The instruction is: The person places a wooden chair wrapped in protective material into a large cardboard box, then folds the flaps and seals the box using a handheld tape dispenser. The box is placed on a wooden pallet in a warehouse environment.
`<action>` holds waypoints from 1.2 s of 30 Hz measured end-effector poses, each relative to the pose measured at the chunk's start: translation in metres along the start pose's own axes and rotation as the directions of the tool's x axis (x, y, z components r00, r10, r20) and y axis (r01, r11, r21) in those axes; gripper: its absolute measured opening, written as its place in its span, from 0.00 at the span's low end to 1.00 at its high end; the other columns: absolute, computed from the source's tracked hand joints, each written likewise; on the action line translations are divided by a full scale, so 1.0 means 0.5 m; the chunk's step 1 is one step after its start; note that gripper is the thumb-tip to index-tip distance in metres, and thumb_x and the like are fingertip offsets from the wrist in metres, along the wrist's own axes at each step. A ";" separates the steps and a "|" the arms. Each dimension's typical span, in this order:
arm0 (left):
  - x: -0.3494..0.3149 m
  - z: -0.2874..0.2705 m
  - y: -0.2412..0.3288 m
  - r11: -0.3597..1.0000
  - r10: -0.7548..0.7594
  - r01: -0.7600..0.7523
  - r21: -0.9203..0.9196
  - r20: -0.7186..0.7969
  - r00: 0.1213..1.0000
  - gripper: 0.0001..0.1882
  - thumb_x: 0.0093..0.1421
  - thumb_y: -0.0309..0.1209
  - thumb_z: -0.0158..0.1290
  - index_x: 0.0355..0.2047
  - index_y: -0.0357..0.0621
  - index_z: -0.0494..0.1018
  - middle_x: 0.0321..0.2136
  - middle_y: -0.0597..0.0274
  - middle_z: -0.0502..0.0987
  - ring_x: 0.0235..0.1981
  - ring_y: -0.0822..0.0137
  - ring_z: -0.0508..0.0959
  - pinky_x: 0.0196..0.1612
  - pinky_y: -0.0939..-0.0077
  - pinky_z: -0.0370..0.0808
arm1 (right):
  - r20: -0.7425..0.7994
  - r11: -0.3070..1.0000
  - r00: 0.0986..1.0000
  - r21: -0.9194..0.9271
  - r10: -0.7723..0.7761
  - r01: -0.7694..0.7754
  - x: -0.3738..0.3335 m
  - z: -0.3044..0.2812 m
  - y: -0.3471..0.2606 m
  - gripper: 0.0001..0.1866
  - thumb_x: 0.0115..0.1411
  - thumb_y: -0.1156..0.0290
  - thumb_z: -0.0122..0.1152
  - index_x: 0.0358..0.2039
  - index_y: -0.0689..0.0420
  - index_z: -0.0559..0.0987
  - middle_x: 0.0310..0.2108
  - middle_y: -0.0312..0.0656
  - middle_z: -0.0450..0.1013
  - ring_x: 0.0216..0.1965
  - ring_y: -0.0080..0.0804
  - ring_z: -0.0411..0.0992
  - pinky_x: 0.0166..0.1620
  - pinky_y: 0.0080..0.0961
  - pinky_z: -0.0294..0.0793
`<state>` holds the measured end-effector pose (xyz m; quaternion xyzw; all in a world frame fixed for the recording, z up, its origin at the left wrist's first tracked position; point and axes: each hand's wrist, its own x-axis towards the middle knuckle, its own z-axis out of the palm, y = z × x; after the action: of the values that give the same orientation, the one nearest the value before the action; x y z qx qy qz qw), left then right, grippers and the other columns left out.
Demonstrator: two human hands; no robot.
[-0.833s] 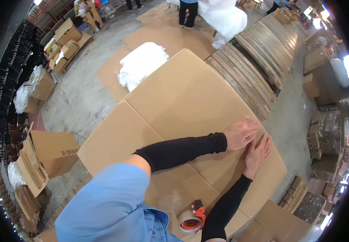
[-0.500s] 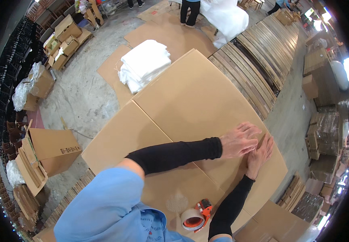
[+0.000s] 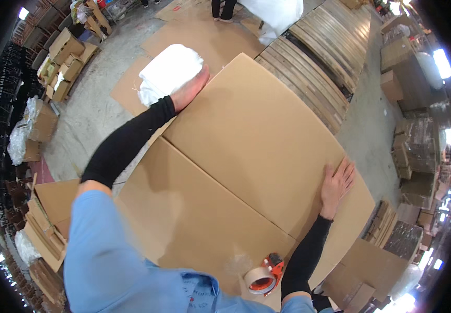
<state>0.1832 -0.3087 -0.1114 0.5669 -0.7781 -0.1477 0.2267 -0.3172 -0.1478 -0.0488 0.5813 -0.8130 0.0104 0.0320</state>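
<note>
A large brown cardboard box (image 3: 246,120) fills the middle, its top flaps lying closed with a seam running between them. At its far left edge, my left hand (image 3: 193,89) rests with the palm side against the edge, beside a stack of white foam sheets (image 3: 171,68). The fingers of that hand are stretched out. My right hand (image 3: 336,185) lies flat on the box top near the right edge, fingers spread. Near my body on the box sits a tape dispenser (image 3: 264,275), orange-red with a roll of tape in it.
Wooden slatted pallets (image 3: 314,57) lie beyond the box at the right. An open carton (image 3: 53,208) stands at the left. Flat cardboard sheets (image 3: 199,44) cover part of the floor ahead, where another person's legs (image 3: 223,9) show. Wrapped stacks (image 3: 418,138) line the right side.
My left hand has moved from beside my right hand across to the box's far left edge. The flap seam looks tighter. My right hand has stayed near the right edge.
</note>
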 end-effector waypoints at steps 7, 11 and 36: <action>0.002 -0.052 -0.248 0.954 0.183 -0.191 0.233 0.053 0.982 0.36 0.55 0.21 0.62 0.64 0.42 0.64 0.64 0.43 0.64 0.73 0.43 0.53 0.76 0.48 0.46 | -0.018 0.996 1.000 0.084 -0.022 0.024 0.021 -0.012 -0.007 0.44 0.70 0.33 0.39 0.75 0.51 0.54 0.77 0.52 0.43 0.77 0.50 0.38 0.75 0.54 0.34; 0.105 -0.117 -0.330 0.981 -0.113 0.119 0.152 -0.053 0.992 0.35 0.62 0.44 0.49 0.67 0.39 0.62 0.67 0.47 0.64 0.71 0.50 0.58 0.73 0.56 0.52 | -0.036 0.998 0.999 0.061 -0.025 0.027 0.024 -0.015 -0.017 0.44 0.70 0.33 0.39 0.75 0.53 0.55 0.76 0.53 0.45 0.77 0.51 0.39 0.74 0.55 0.35; -0.589 -0.244 -0.075 -0.214 -0.798 0.520 -0.827 0.455 0.396 0.38 0.70 0.60 0.37 0.65 0.40 0.58 0.63 0.50 0.62 0.63 0.59 0.62 0.64 0.58 0.57 | -0.031 0.998 0.998 0.030 -0.050 0.051 0.033 -0.012 0.015 0.44 0.71 0.31 0.31 0.75 0.51 0.54 0.76 0.52 0.48 0.76 0.50 0.45 0.74 0.50 0.44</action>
<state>0.3522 -0.0375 -0.0803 0.6554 -0.0633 -0.5827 0.4764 -0.3293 -0.1604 -0.0417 0.6019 -0.7972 0.0309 0.0353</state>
